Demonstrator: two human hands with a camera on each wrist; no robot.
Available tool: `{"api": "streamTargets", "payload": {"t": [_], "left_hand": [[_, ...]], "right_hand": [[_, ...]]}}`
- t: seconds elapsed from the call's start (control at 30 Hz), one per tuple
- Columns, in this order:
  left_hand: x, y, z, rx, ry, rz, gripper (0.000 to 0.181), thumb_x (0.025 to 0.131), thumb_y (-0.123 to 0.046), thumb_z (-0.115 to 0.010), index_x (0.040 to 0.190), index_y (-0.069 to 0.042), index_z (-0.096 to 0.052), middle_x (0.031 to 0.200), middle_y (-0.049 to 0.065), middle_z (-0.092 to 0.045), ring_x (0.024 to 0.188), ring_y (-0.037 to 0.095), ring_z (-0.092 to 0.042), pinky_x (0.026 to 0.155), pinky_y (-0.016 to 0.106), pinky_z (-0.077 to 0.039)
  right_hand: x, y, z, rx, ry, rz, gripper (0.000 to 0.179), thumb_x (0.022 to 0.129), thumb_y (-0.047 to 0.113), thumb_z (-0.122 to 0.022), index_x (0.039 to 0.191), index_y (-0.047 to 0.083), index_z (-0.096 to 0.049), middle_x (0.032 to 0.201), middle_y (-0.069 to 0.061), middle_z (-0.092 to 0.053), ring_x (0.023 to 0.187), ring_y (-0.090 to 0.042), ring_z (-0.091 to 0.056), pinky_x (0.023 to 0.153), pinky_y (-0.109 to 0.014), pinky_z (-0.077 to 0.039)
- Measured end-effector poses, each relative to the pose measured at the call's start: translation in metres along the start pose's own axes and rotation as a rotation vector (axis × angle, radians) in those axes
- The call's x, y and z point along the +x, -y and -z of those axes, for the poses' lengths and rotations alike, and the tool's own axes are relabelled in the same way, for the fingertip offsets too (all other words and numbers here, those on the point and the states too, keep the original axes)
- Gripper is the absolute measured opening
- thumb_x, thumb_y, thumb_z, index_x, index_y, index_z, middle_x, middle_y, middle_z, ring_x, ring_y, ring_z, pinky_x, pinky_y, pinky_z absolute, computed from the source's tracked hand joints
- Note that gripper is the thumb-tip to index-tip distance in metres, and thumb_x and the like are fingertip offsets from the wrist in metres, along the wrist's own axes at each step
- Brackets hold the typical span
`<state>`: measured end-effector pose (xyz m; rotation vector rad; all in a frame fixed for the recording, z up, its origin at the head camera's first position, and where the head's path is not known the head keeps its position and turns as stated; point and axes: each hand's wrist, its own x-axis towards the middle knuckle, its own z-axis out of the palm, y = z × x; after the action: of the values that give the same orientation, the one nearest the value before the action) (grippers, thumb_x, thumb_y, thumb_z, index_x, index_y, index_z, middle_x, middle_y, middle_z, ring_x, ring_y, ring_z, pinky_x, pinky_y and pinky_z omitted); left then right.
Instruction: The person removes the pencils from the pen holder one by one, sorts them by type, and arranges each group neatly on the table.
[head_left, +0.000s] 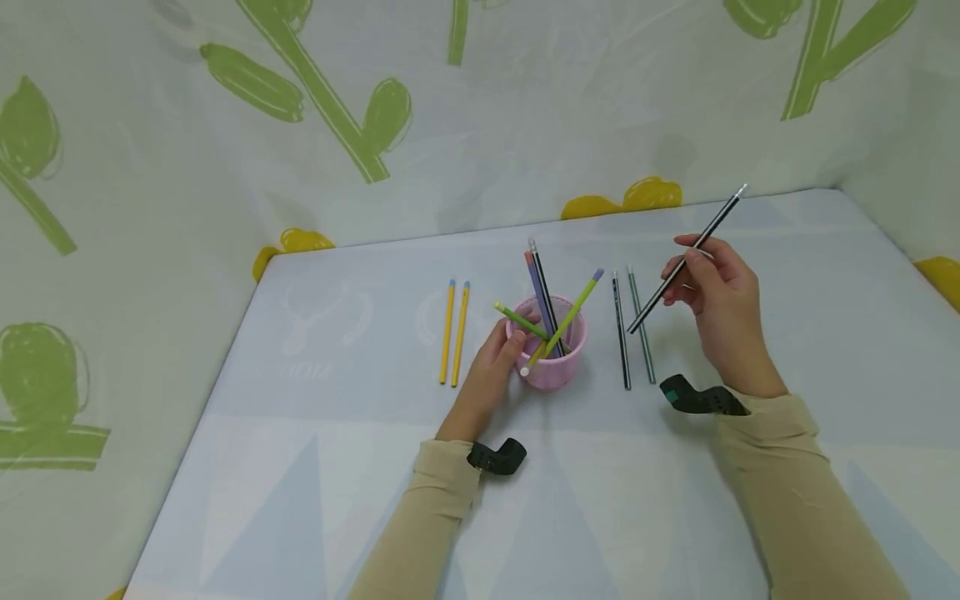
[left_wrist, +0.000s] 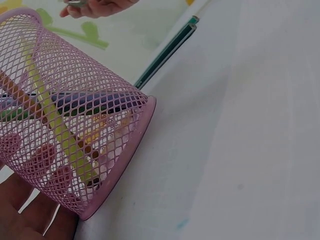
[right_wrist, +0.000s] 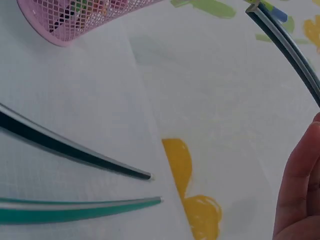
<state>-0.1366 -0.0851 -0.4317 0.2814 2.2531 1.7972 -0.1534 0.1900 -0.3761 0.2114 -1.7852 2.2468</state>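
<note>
In the head view my left hand [head_left: 487, 367] grips the pink mesh pencil cup [head_left: 551, 379] at its left side, the thumb by the rim. Several pencils lean inside the cup, among them a light green pencil [head_left: 576, 308] and a purple pencil [head_left: 537, 279]. Its mesh wall [left_wrist: 95, 75] fills the left of the left wrist view, with fingers seen behind it. To the right of the cup and above the table, my right hand [head_left: 723, 304] pinches a black-and-silver striped pencil [head_left: 722, 215], held tilted. Its lower end points down towards two pencils on the table.
A black pencil [head_left: 621, 333] and a green pencil [head_left: 642, 329] lie right of the cup. Two yellow pencils [head_left: 454, 333] lie to its left. The pale table [head_left: 300, 400] meets a wall covering with green plant prints [head_left: 330, 100] at its far edge.
</note>
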Motion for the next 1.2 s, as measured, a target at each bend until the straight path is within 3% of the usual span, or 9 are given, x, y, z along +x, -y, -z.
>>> {"api": "streamTargets", "payload": {"t": [0.27, 0.53, 0.73, 1.0, 1.2], "left_hand": [[0.000, -0.001, 0.001, 0.006, 0.008, 0.030, 0.047, 0.095, -0.052, -0.033, 0.137, -0.032, -0.035, 0.141, -0.013, -0.039, 0.136, 0.006, -0.026, 0.111, 0.040, -0.021], [0.000, 0.003, 0.001, 0.013, -0.008, -0.023, 0.051, 0.089, -0.064, -0.032, 0.132, -0.038, -0.038, 0.137, -0.017, -0.042, 0.135, 0.005, -0.027, 0.111, 0.044, -0.022], [-0.001, 0.004, 0.000, -0.003, -0.010, -0.012, 0.055, 0.087, -0.066, -0.033, 0.133, -0.037, -0.038, 0.137, -0.016, -0.043, 0.135, 0.006, -0.028, 0.110, 0.045, -0.022], [0.000, -0.001, 0.001, 0.002, 0.013, 0.008, 0.049, 0.092, -0.058, -0.032, 0.136, -0.036, -0.035, 0.141, -0.016, -0.038, 0.136, 0.006, -0.024, 0.111, 0.044, -0.021], [0.000, -0.003, 0.002, 0.004, 0.023, 0.020, 0.045, 0.096, -0.047, -0.032, 0.137, -0.028, -0.037, 0.142, -0.010, -0.039, 0.136, 0.008, -0.025, 0.111, 0.042, -0.021]], "right_hand": [[0.001, -0.007, 0.015, -0.081, 0.036, -0.169, 0.038, 0.093, 0.029, -0.051, 0.126, 0.009, -0.051, 0.081, -0.009, -0.058, 0.061, -0.018, -0.047, 0.055, -0.018, -0.047], [0.005, -0.020, 0.025, -0.425, 0.102, -0.312, 0.046, 0.094, 0.041, -0.045, 0.130, 0.013, -0.048, 0.082, -0.002, -0.059, 0.059, -0.015, -0.047, 0.059, -0.021, -0.046], [0.004, -0.029, 0.028, -0.583, 0.163, -0.402, 0.045, 0.096, 0.039, -0.042, 0.130, 0.009, -0.047, 0.081, 0.001, -0.059, 0.063, -0.013, -0.048, 0.063, -0.022, -0.047], [0.006, -0.032, 0.033, -0.669, 0.255, -0.466, 0.041, 0.098, 0.030, -0.038, 0.131, 0.007, -0.044, 0.080, 0.002, -0.060, 0.059, -0.012, -0.049, 0.058, -0.025, -0.045], [0.006, -0.034, 0.035, -0.696, 0.277, -0.487, 0.043, 0.095, 0.025, -0.041, 0.134, 0.005, -0.042, 0.083, 0.000, -0.060, 0.061, -0.011, -0.050, 0.058, -0.023, -0.045]]}}
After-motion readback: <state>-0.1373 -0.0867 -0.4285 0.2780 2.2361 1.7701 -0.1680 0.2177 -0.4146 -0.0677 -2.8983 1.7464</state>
